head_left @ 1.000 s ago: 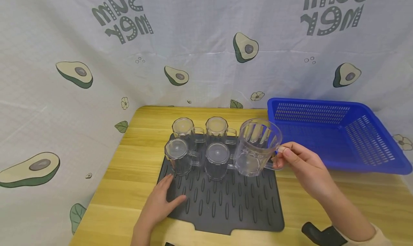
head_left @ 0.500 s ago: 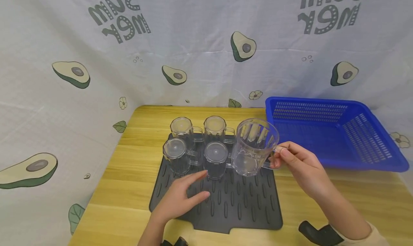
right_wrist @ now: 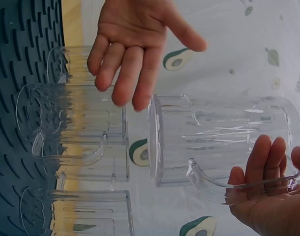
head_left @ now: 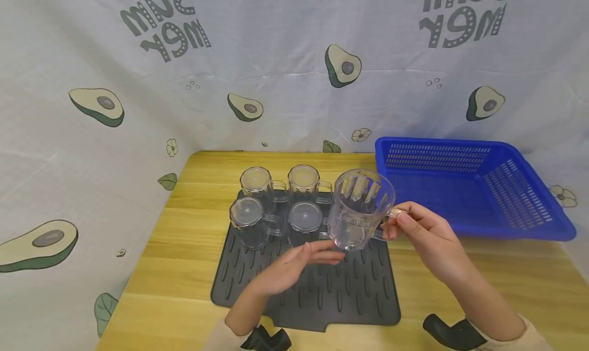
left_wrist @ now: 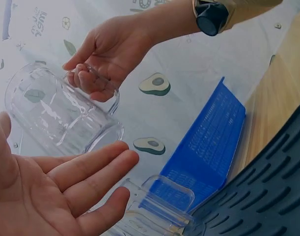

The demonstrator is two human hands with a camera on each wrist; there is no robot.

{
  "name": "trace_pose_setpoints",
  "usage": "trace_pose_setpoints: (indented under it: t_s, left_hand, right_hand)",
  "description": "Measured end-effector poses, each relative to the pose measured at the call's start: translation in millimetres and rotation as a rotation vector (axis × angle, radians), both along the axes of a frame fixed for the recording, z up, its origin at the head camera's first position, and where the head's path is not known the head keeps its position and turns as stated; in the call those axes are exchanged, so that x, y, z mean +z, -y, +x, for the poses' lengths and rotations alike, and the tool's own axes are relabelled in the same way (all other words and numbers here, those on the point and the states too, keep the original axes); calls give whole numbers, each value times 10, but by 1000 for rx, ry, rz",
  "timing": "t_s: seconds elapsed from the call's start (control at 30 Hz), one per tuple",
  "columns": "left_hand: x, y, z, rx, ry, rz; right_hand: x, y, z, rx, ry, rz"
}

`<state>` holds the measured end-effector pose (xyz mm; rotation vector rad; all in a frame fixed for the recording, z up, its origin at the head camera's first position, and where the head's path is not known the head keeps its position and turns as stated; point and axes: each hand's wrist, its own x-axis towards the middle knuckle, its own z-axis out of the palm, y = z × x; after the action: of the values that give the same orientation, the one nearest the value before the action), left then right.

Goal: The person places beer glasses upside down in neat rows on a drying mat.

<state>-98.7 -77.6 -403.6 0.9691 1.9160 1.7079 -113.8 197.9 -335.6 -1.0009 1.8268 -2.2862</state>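
Note:
A clear, faceted mug is held up over the right part of a dark ribbed drying mat, its mouth upward and slightly tilted. My right hand grips the mug's handle, fingers curled through it in the right wrist view. Straight-fingered and palm up, my left hand is just below the mug's base; whether it touches cannot be told. Several like mugs stand upside down on the mat in two rows, handles to the right, among them a front left mug and a back right mug.
A blue perforated basket stands at the back right of the wooden table. Behind hangs a white curtain printed with avocados. Black wrist mounts show near both sleeves.
My left hand has moved from the mat's left side rightward to beneath the held mug, turning palm up. My right hand has kept its grip on the handle with little movement.

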Motion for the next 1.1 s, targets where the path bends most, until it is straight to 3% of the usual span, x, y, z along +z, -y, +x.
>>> trace_pose_setpoints:
  t_s: [0.2, 0.47, 0.67, 0.87, 1.1]
  left_hand:
    - [5, -76, -34, 1, -7, 76]
    - [24, -103, -72, 52, 64, 160]
    - [40, -123, -88, 95, 91, 236]
    - [79, -106, -87, 172, 180, 217]
    - [137, -113, -125, 158, 197, 280]
  right_hand:
    - [13, 3, 23, -25, -15, 30]
    - [69, -17, 91, -45, -58, 164]
    - [38, -39, 105, 8, -225, 169]
    - [76, -74, 108, 13, -362, 291]
    - [75, -55, 129, -37, -530, 400]
